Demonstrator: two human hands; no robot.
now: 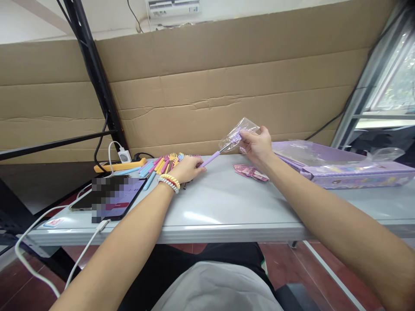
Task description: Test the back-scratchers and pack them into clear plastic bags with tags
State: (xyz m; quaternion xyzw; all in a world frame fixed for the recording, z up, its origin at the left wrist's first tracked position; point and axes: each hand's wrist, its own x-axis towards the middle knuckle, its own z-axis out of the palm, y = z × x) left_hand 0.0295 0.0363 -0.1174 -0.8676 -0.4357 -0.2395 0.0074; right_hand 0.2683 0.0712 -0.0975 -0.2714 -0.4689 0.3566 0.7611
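Evidently, the purple stick [210, 160] is held above the table [214, 205], slanting up between both hands, its metal shaft running into a clear bag [248, 124]. The left hand [188, 169] grips the handle; the right hand [257, 144] pinches the bag, apparently with the purple head inside. A steady left grip, with stick and bag kept in line, should spare the thin film from snagging or tearing. Pink cards [250, 172] lie below the right hand, coloured sticks [149, 180] beside the left, and a purple box [359, 176] rests farther right.
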